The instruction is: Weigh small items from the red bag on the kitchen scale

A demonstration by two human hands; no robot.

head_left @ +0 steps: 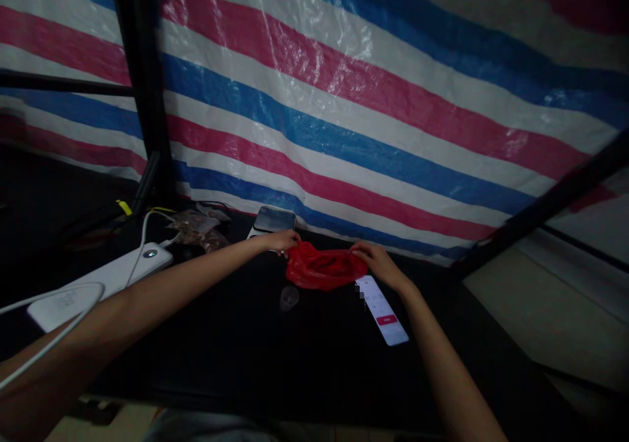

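Observation:
Stretched between my two hands is a red plastic bag point(322, 268), its upper edge spread apart over the black table. My left hand point(284, 240) pinches the bag's left corner, and my right hand point(376, 258) grips its right corner. Whether anything lies inside the bag I cannot tell. Just below the bag, a small clear round plastic piece point(289, 298) rests on the table. A phone with a lit white screen and a red button point(386, 320) lies beside my right wrist, its top end near the bag.
Behind my left hand sits a dark-topped box-like item point(274, 219). On the left are a white power bank point(103, 285) with a white cable point(144, 239) and a clear bag of brownish bits point(201, 228). A striped plastic sheet point(319, 101) hangs behind the black table point(255, 357), between dark frame posts point(147, 101).

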